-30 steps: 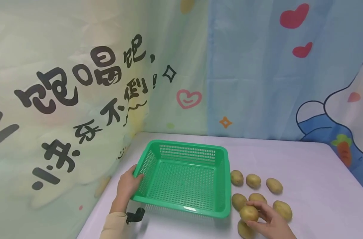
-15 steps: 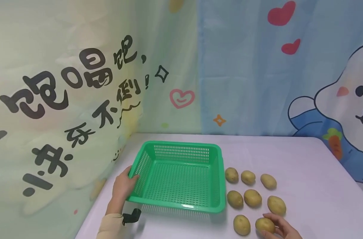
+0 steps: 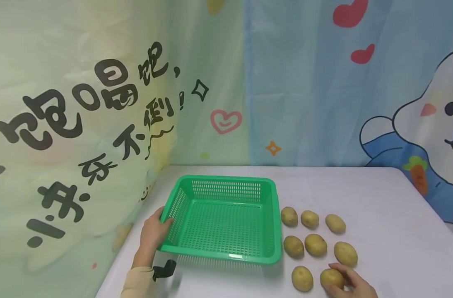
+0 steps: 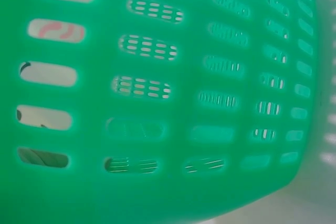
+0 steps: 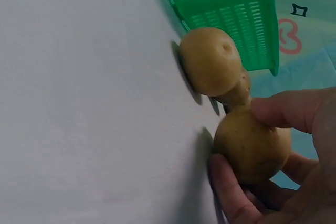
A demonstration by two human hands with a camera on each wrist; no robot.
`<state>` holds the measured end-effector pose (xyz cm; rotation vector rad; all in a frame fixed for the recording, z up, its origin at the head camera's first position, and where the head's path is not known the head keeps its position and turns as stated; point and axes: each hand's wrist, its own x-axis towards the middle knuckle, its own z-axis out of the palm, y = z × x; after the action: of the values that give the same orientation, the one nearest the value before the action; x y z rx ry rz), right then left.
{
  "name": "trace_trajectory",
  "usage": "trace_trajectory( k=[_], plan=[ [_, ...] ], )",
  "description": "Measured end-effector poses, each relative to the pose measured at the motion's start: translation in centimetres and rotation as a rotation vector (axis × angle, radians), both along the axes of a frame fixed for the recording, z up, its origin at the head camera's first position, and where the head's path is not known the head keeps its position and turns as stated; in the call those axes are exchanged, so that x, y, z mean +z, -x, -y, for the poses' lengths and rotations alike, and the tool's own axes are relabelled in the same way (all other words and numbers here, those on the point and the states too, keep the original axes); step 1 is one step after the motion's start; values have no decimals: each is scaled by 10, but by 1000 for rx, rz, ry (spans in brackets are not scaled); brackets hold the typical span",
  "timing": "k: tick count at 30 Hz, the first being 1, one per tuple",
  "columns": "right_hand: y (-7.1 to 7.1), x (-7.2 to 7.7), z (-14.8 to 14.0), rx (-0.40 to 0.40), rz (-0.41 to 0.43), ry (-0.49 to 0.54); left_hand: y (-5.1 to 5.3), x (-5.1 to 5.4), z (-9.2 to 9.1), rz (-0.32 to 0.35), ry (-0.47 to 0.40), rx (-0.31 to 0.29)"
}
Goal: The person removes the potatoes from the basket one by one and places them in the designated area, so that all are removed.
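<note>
My left hand (image 3: pixel 153 229) grips the left side of a green plastic basket (image 3: pixel 277 223), its thumb over the rim. Perforated basket wall (image 4: pixel 89 98) fills the left wrist view, where the hand is out of sight. At the lower right, my right hand (image 3: pixel 353 285) holds a potato (image 3: pixel 331 279) between thumb and fingers, at table level. The right wrist view has the thumb on one side of this potato (image 5: pixel 249 145) and fingertips on the other. Just left of it lies another potato (image 3: pixel 302 278), apart from the hand.
Several more potatoes lie in rows right of the basket, among them one in the middle (image 3: pixel 316 245) and one at the right (image 3: pixel 345 253). A black object (image 3: pixel 165 270) shows by the left wrist. Printed cloth (image 3: pixel 304 82) hangs behind the white table (image 3: pixel 390 215).
My right hand has carried the potato rightward and down from above the other potatoes to the table, right of the front one. My left hand keeps its hold. The head view has shifted slightly.
</note>
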<state>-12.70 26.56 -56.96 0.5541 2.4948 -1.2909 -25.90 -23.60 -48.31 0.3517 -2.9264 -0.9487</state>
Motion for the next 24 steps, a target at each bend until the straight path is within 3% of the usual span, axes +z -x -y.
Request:
trace_trajectory(
  k=[6,14,17,24],
  plan=[
    [2,18,2,64,-71,-68,0,0,1,-7,7,-3],
    [-2,17,11,57,-221,-121,0,1,-2,-24,-20,6],
    [-2,15,11,60,-224,-156,-1,-1,-3,-22,-32,11],
    [1,14,1,109,-134,-207,-4,-3,-1,-28,-30,12]
  ],
)
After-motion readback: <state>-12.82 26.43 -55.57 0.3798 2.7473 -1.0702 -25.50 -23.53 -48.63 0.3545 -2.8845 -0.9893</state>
